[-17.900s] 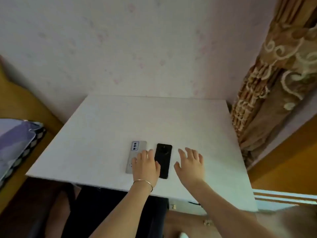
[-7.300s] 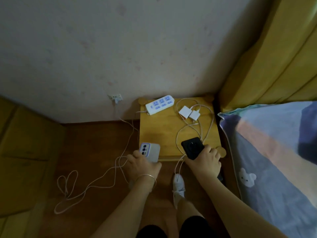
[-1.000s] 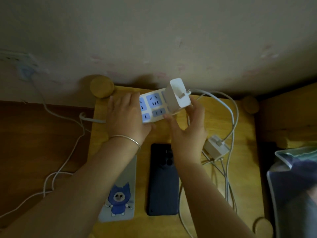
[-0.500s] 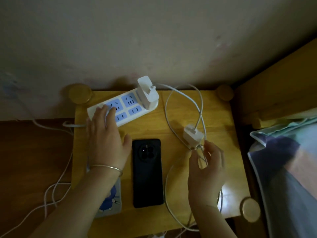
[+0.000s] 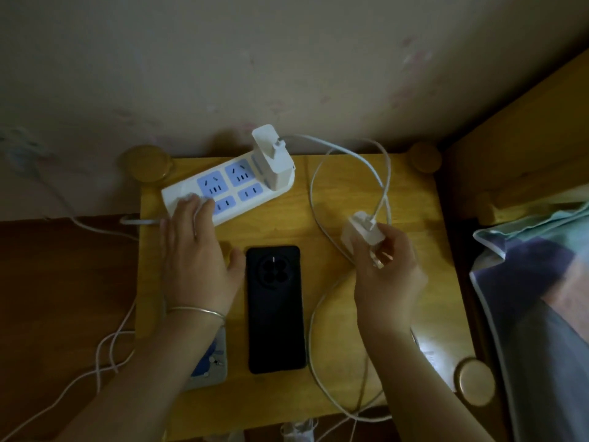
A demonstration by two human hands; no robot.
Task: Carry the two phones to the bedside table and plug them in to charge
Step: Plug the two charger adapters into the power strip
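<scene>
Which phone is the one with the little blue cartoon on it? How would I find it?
Look at the yellow wooden bedside table by the wall. Two phones lie side by side at its front, and yours is the cartoon phone at the front-left corner, partly hidden under the left forearm. Its neighbour, the black phone, is plain and dark; yours is pale with a blue figure.

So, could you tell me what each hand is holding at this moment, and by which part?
The right hand pinches the second charger by its lower end, near the prongs. The left hand holds nothing; its fingertips press flat on the power strip.
</scene>
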